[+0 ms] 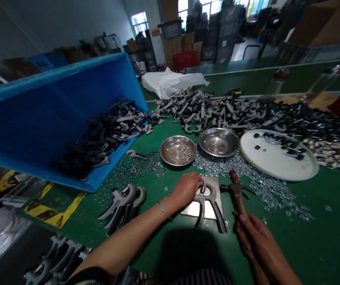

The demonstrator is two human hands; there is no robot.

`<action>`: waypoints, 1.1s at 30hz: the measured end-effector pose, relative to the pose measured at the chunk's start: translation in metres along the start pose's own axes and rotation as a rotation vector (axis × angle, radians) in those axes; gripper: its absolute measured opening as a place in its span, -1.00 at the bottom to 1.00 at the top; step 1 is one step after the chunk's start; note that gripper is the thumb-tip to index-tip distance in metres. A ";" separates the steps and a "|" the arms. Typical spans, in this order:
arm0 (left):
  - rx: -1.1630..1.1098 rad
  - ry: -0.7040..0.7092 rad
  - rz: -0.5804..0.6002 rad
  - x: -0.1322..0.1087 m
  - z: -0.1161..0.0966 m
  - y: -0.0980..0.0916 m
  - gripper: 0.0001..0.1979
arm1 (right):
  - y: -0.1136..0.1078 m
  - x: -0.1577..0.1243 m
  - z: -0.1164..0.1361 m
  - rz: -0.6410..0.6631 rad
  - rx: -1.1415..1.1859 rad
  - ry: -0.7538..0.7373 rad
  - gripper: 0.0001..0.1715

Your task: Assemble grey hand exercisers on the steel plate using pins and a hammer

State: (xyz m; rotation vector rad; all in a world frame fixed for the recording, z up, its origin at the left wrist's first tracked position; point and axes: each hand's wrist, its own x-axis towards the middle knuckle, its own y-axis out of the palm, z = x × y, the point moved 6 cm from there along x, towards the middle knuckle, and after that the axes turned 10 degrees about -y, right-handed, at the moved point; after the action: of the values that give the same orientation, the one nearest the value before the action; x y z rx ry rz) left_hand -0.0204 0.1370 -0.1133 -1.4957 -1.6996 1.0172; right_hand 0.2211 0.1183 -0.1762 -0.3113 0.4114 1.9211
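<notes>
A spring exerciser, overhanging the near edge of the metal plate, is held at its head by the left hand; a hammer is grasped by the right hand beyond the near-right corner. Striking is apparently being prepared; aim clear of the fingers seems required

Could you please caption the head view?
Left hand at a hand grip partly on a metal plate; right hand holds a hammer.
</notes>
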 end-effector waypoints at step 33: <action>0.429 0.186 0.012 0.016 -0.028 0.017 -0.84 | -0.001 -0.002 0.008 0.068 -0.033 -0.069 -0.45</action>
State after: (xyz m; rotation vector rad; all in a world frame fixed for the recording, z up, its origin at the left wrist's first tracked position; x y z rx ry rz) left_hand 0.0092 0.1573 -0.1145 -1.2739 -1.2482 1.1256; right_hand 0.2220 0.1204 -0.1686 -0.2547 0.3489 2.0005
